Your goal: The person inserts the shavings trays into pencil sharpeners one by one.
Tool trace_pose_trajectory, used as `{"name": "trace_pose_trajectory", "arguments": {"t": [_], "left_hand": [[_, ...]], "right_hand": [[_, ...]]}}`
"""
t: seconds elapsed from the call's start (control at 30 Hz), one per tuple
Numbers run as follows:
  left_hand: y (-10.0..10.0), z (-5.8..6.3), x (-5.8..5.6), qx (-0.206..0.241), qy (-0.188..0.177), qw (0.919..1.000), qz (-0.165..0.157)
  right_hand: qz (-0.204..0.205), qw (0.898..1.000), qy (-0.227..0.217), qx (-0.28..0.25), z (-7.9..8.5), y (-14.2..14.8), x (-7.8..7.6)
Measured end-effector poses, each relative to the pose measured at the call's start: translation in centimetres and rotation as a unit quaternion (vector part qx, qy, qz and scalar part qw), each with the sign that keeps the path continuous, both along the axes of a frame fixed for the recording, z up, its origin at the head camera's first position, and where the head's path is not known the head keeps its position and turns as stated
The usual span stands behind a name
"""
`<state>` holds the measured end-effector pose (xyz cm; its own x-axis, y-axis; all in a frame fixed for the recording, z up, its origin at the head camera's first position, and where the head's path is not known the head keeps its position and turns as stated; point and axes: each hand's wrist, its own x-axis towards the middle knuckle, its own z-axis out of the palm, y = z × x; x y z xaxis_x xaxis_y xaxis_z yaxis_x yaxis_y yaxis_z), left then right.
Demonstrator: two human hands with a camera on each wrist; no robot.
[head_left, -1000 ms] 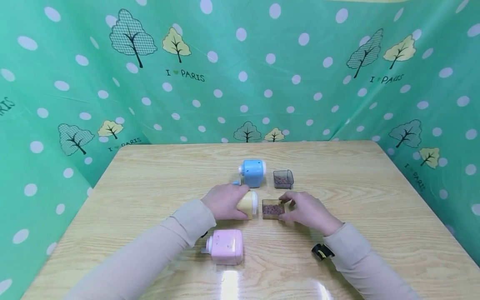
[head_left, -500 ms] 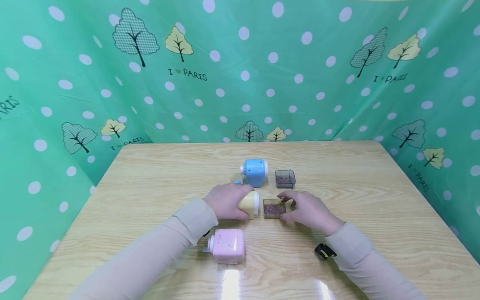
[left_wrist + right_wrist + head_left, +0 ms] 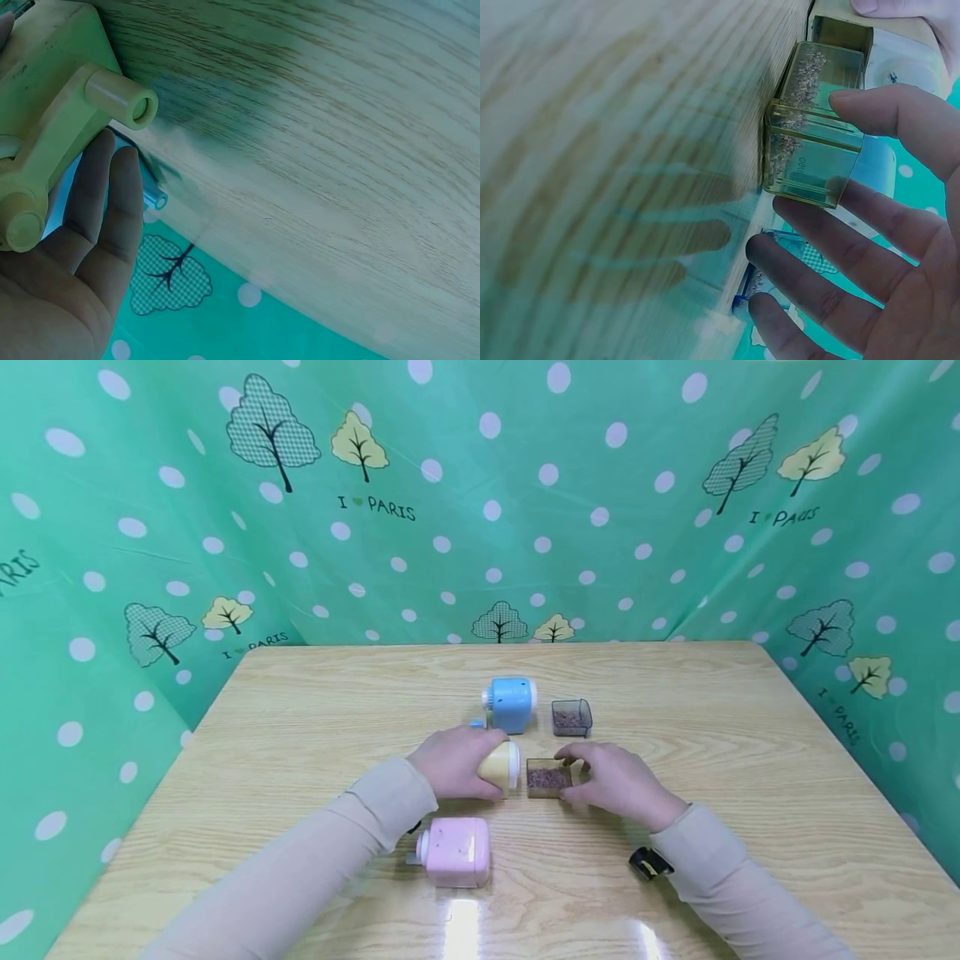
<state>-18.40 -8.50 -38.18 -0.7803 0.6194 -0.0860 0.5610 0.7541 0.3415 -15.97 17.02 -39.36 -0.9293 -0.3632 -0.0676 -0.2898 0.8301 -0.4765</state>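
In the head view my left hand [image 3: 457, 766] grips a pale yellow pencil sharpener [image 3: 495, 768], which lies on the table with its white-rimmed end facing right. Its crank handle [image 3: 112, 97] shows in the left wrist view. My right hand [image 3: 618, 783] holds a see-through yellowish shavings drawer [image 3: 547, 794] between thumb and fingers. Shavings cover the drawer's bottom. A narrow gap separates the drawer from the sharpener's white end. In the right wrist view the thumb touches one side of the drawer, and fingers [image 3: 817, 232] are at the other.
Behind the left hand stands a blue pencil sharpener [image 3: 512, 706], with a grey see-through drawer [image 3: 570, 732] of shavings to its right. A pink pencil sharpener [image 3: 459, 852] is nearer the front. The wooden table [image 3: 712, 718] meets a green polka-dot cloth [image 3: 420, 577] behind.
The head view has shifted slightly. Both hands keep their holds on the yellow pencil sharpener and the drawer, with no clear movement.
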Motion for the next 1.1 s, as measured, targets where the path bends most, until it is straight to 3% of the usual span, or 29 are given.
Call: {"name": "trace_pose_trajectory", "arguments": {"t": [1.1], "left_hand": [[0.1,-0.1,0.0,-0.001,-0.001,1.0,0.0]], "right_hand": [[0.013,1.0,0.002,-0.009,-0.1,-1.4,-0.3]]}}
